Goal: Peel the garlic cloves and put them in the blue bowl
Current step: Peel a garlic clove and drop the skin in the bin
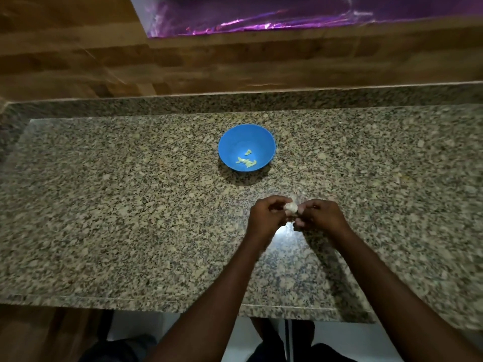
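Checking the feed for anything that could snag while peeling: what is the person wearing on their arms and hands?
Nothing that shows. The left hand and right hand are bare: no gloves, and no rings, watch or bracelet can be made out, though the picture is soft. Both forearms are bare as far as the frame's bottom edge; no sleeve is visible.

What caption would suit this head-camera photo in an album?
Both hands, left hand and right hand, hold a garlic piece above the granite counter; peeled cloves lie in the blue bowl.

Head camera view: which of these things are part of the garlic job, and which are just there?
Part of the job:
garlic, held between the left hand and right hand
blue bowl
peeled cloves in it

Just there:
granite counter
purple foil
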`<state>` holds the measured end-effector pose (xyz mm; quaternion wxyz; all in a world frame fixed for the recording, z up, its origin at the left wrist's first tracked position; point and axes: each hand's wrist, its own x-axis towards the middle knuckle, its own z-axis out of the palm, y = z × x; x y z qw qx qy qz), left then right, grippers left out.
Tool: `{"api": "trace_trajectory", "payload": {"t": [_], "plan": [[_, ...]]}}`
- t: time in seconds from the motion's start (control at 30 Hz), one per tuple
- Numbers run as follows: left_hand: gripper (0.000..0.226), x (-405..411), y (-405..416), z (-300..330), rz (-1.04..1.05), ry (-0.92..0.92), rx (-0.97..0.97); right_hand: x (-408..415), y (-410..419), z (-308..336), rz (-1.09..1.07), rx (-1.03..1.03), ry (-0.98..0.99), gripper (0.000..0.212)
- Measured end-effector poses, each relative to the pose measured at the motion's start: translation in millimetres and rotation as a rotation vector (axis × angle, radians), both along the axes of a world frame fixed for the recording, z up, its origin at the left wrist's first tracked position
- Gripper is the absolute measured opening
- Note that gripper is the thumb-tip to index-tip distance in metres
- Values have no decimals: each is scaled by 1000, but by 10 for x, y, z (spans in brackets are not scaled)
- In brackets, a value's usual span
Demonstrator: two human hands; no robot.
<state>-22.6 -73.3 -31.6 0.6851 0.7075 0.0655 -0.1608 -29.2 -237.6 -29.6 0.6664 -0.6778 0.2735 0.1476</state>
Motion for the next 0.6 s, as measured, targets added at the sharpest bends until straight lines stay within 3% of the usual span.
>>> {"api": "trace_trajectory", "payload": {"t": [0.07, 0.2, 0.43, 0.6], "plan": [[23, -19, 5, 16, -4, 34, -81, -66, -14, 59, -17, 60, -19, 4], [27, -63, 9, 114, -42, -3, -128, -135, -69, 163, 2, 171, -32, 20], [28, -25, -27, 203, -93, -139, 49, -67, -114, 268, -26, 226, -7, 13], [30, -13, -95, 199, -135, -174, 120, 35, -213, 255, 80, 379, 133, 29]]}}
